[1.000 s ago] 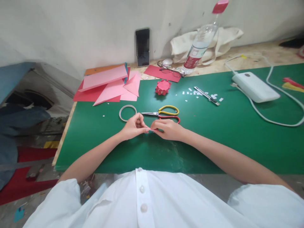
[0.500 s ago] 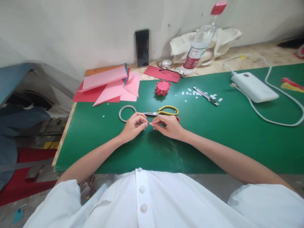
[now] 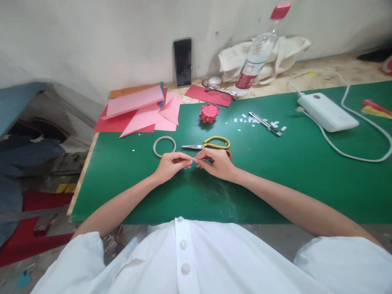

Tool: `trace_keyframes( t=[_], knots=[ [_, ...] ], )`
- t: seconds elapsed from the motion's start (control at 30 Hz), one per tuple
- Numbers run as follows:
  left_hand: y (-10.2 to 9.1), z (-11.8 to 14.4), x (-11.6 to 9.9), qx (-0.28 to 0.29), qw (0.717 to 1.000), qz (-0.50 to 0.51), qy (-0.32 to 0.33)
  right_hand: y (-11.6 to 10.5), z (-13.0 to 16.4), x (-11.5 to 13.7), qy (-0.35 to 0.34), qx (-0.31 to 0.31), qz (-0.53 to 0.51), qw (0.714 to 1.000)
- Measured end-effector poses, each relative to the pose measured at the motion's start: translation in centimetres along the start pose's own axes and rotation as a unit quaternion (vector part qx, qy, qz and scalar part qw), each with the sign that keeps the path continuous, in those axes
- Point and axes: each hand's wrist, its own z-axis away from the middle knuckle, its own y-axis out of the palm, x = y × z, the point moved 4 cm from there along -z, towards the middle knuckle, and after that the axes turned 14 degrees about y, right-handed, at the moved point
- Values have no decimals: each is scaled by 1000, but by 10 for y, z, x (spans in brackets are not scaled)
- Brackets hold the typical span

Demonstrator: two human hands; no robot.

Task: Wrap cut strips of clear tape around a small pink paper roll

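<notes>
Both hands, left hand (image 3: 171,165) and right hand (image 3: 216,162), pinch a tiny white scrap (image 3: 192,160); no writing is legible.

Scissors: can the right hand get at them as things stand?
Probably yes. The scissors lie just beyond the right hand, nothing between, but its fingers look pinched on a tiny scrap shared with the left hand.

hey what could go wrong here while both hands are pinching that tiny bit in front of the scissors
1. The tiny piece pinched between the left hand and right hand could slip and get lost among the white scraps on the green mat.
2. The scissors lie just beyond the fingers, blades pointing left; a careless reach might catch them.
3. The tape ring sits near the left hand and could be knocked.
</notes>
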Motion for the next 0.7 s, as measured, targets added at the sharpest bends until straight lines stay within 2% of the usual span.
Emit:
trace_keyframes(
  t=[0.33, 0.7],
  knots=[
    [1, 0, 3, 6, 1000, 8, -26, 1, 1, 1, -23, -1, 43, 999],
    [1, 2, 2, 11, 1000, -20, -8, 2, 5, 4, -48, 3, 74, 996]
  ],
)
